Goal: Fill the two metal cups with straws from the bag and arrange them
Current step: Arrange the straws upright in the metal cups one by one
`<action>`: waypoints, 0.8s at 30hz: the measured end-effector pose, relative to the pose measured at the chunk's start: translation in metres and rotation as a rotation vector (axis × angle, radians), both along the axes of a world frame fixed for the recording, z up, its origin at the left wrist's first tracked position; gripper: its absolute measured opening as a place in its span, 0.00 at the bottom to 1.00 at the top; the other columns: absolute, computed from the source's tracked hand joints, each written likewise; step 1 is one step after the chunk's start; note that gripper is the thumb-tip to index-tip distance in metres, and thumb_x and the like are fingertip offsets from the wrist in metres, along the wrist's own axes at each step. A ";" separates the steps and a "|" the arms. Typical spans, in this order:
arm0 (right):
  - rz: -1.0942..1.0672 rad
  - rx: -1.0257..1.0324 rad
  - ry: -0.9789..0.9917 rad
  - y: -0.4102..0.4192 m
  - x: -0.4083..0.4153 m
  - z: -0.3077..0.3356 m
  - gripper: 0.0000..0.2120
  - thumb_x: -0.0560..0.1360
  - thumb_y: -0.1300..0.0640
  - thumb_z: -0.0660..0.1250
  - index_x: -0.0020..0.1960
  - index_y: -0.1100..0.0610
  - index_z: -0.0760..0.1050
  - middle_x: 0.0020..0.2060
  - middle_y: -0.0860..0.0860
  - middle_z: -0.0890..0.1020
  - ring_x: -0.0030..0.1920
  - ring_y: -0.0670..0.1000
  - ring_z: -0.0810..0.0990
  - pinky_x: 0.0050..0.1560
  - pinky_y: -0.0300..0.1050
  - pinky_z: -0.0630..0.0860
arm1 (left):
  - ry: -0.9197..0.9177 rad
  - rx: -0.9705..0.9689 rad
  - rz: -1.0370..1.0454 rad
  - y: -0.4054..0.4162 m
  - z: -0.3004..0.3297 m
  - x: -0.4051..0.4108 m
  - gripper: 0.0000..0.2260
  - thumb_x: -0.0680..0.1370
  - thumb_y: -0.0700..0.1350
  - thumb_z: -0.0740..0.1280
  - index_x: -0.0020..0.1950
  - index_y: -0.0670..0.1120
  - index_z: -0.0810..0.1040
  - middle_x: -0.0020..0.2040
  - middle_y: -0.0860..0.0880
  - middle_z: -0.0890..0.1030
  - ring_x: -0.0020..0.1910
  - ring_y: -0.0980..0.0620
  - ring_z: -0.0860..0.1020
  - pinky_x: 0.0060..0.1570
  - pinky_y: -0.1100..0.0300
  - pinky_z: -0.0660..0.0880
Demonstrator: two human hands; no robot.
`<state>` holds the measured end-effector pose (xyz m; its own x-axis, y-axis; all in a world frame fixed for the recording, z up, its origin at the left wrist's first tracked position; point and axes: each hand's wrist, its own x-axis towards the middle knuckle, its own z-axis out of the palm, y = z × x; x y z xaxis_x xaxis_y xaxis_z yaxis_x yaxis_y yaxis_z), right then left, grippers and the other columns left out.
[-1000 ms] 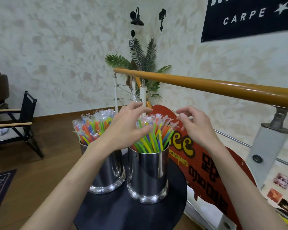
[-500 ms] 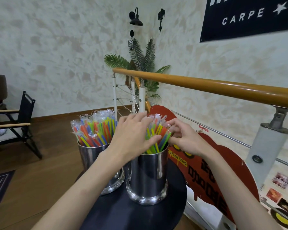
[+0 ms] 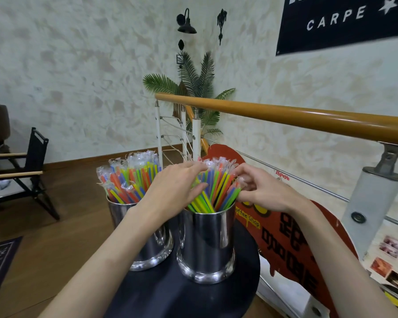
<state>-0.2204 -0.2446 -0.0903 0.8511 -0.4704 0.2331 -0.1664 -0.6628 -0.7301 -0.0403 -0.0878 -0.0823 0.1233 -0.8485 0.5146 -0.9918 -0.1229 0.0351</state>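
Two shiny cups stand side by side on the round black surface (image 3: 161, 294). The right cup (image 3: 207, 244) and the left cup (image 3: 147, 239) are full of straws (image 3: 216, 189). The left hand (image 3: 172, 191) lies flat on the right cup's straws. The right hand (image 3: 260, 191) pinches some.

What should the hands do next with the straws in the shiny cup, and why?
Probably nudge the leaning straws upright. In the right cup they fan outward to the right, while the left cup already looks full. The left hand presses one side and the right hand pinches the other, ready to gather them.
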 end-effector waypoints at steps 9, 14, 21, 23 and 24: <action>0.060 -0.001 0.081 0.003 -0.003 0.007 0.26 0.67 0.47 0.82 0.57 0.51 0.73 0.45 0.50 0.85 0.41 0.46 0.82 0.47 0.43 0.76 | -0.201 -0.057 0.003 -0.003 -0.003 0.010 0.23 0.74 0.50 0.76 0.68 0.50 0.78 0.66 0.47 0.78 0.64 0.44 0.76 0.62 0.48 0.71; -0.024 -0.097 -0.090 0.009 0.006 0.003 0.17 0.71 0.53 0.80 0.52 0.55 0.75 0.38 0.52 0.86 0.40 0.51 0.85 0.46 0.49 0.80 | -0.215 -0.169 -0.030 -0.003 0.001 -0.003 0.17 0.70 0.48 0.78 0.57 0.52 0.80 0.50 0.53 0.78 0.51 0.47 0.76 0.47 0.55 0.64; 0.000 -0.054 -0.229 0.013 0.015 -0.001 0.08 0.76 0.59 0.75 0.48 0.48 0.78 0.36 0.43 0.85 0.36 0.41 0.80 0.43 0.41 0.74 | 0.162 -0.134 0.000 -0.008 -0.002 -0.002 0.12 0.79 0.56 0.69 0.62 0.57 0.78 0.47 0.61 0.82 0.45 0.57 0.70 0.55 0.52 0.69; 0.017 -0.045 -0.231 0.013 0.016 -0.001 0.10 0.78 0.61 0.72 0.49 0.45 0.78 0.35 0.40 0.84 0.36 0.39 0.79 0.43 0.36 0.72 | 0.172 -0.130 0.037 -0.010 -0.002 -0.005 0.13 0.79 0.56 0.69 0.62 0.57 0.78 0.47 0.61 0.82 0.49 0.54 0.74 0.54 0.53 0.67; 0.024 -0.040 -0.230 0.014 0.017 -0.001 0.10 0.78 0.61 0.71 0.51 0.46 0.79 0.37 0.40 0.84 0.37 0.39 0.79 0.43 0.35 0.73 | 0.178 -0.134 0.047 -0.012 -0.002 -0.007 0.13 0.78 0.55 0.70 0.62 0.57 0.78 0.48 0.61 0.83 0.52 0.54 0.76 0.55 0.53 0.67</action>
<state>-0.2036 -0.2310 -0.0910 0.7839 -0.4376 0.4404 0.0175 -0.6935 -0.7203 -0.0472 -0.0994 -0.0845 0.2595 -0.7651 0.5894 -0.9620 -0.1507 0.2278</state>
